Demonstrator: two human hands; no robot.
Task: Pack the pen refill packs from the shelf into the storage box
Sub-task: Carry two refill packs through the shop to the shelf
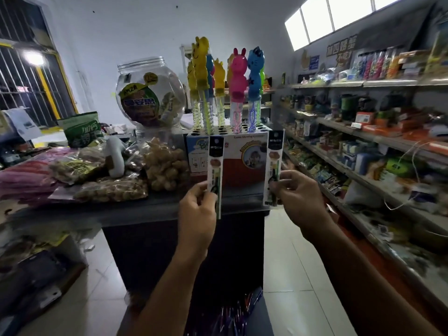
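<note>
Left hand (197,204): we grip one pen refill pack by its lower half, with thumb and fingers curled round its edge.
Left pack (215,163): a long, narrow card held upright. Its top is black with pale lettering, a brown cartoon figure sits under that, and white and green fill the lower part. It rises above our left hand.
Right hand (299,194): we pinch a second pack near its bottom, fingers bent round it.
Right pack (275,161): the same design, upright, at the left of our right hand's fingertips and apart from the first pack.
Beyond both hands: a dark worktop (145,212) carrying a display box (242,151) of animal-headed bubble wands (238,69).
Left of our left hand: snack bags (109,187) and a clear jar (150,93) on the worktop.
Right of our right hand: a stocked shelf (378,83), blurred.
</note>
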